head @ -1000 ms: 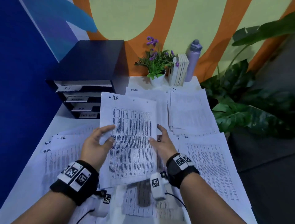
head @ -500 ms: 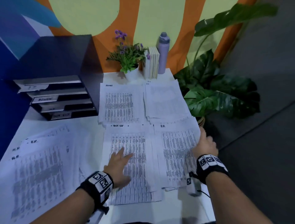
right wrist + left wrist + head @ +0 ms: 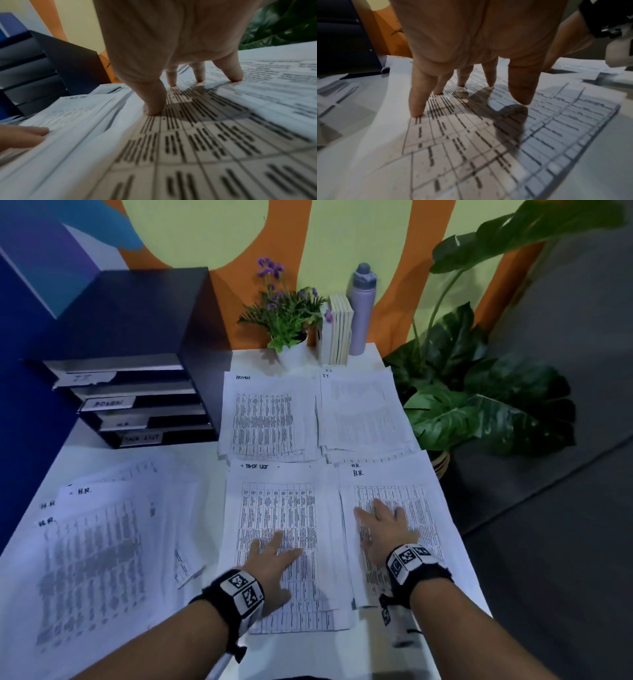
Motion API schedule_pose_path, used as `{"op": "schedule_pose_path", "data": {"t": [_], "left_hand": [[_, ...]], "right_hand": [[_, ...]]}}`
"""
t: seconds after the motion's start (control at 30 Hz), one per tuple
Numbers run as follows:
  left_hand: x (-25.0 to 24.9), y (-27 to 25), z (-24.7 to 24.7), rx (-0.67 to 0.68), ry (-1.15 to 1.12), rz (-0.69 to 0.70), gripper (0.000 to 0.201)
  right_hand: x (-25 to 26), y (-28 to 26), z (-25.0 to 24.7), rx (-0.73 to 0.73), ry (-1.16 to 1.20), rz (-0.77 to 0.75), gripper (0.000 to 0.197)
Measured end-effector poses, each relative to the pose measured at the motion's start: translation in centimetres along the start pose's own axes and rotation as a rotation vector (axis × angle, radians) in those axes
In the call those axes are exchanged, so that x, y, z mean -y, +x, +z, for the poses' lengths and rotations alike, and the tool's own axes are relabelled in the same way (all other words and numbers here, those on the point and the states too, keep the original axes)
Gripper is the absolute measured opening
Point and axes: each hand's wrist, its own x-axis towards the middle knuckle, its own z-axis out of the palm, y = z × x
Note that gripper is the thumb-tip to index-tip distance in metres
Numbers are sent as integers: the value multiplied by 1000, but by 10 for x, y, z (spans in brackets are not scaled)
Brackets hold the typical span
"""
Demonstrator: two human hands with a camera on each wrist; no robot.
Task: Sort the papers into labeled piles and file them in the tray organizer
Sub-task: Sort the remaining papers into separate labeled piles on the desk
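Flat on the white table (image 3: 209, 474) lie four sorted paper piles in a two-by-two block toward its right edge. The H.R. pile (image 3: 404, 474) sits at the near right, with the right hand (image 3: 383, 529) spread on it, fingers (image 3: 155, 102) straight and pressing by their tips, gripping nothing. Just beside it on the left, the TASK LIST pile (image 3: 274, 501) carries the left hand (image 3: 274, 559), likewise flat with straight fingers (image 3: 418, 97) touching the printed grid. Behind these, the ADMIN pile (image 3: 267, 419) and the I.T. pile (image 3: 359, 412) lie side by side. Loose unsorted sheets (image 3: 89, 542), several marked H.R., fan out over the near left part. The black tray organizer (image 3: 137, 344), with labeled trays, stands at the far left corner. Along the far edge stand a potted purple flower (image 3: 284, 306), a row of books (image 3: 339, 330) and a lilac bottle (image 3: 361, 309). A leafy plant (image 3: 479, 392) stands off the right edge.
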Motion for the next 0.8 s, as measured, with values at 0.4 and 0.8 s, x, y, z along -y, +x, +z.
{"op": "schedule_pose_path", "data": {"t": [0.4, 0.8], "left_hand": [[142, -49, -33, -371, -364, -462, 71], [300, -109, 20, -259, -434, -813, 131]], "right_hand": [[156, -2, -9, -93, 179, -474, 22], [313, -32, 52, 82, 112, -736, 26]]}}
